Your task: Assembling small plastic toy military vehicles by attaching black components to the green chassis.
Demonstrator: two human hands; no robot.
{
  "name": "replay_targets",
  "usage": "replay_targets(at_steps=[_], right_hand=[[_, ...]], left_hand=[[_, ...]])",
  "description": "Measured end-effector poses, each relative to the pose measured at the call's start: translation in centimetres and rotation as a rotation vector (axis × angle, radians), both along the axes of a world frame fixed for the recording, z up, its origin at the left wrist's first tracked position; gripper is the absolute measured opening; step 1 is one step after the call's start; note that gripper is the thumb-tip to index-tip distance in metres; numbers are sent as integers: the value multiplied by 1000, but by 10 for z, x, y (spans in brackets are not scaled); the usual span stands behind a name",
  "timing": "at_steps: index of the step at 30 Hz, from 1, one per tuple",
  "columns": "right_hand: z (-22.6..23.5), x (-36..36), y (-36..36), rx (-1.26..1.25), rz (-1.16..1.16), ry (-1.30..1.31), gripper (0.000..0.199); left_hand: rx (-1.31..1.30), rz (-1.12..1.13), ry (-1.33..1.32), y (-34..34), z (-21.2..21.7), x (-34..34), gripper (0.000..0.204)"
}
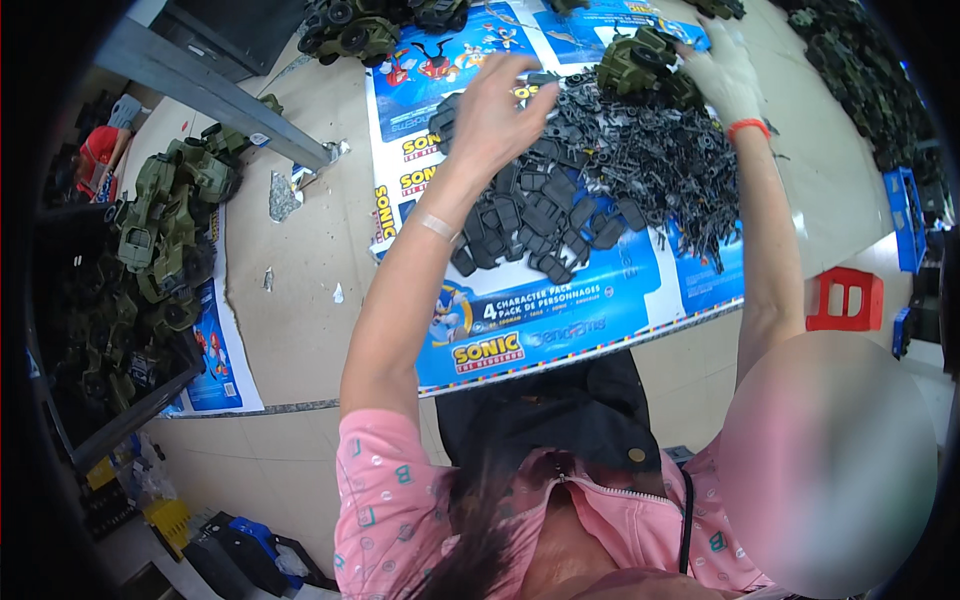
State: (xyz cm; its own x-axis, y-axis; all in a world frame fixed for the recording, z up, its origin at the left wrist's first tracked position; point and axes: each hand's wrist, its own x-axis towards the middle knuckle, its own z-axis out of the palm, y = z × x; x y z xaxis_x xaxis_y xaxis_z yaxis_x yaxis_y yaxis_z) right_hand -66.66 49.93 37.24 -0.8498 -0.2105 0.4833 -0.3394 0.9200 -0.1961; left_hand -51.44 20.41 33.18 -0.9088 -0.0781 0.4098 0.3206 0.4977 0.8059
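A pale beige counter (310, 260) fills the view, scuffed and strewn with scraps of foil; a grey metal bar (215, 95) crosses its upper left; a red stool (846, 298) stands on the light floor (900, 270) at right, near blue crates (906, 215); a yellow crate (170, 520) sits lower left.

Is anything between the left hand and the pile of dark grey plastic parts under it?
Nothing visible. The left hand hangs fingers-down right over the pile of dark grey parts on the blue printed sheet. The right hand is off to the side, on an olive toy vehicle at the pile's far edge.
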Motion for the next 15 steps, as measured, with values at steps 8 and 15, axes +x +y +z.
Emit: replay_targets(at_steps=[8,15], right_hand=[[-50,-34,41,153,66,-267,55],[-13,-64,55,-376,88,-90,50]], left_hand=[[-357,-127,-61,67,-34,-150,61],[-17,105,176,50,10,-169,55]])
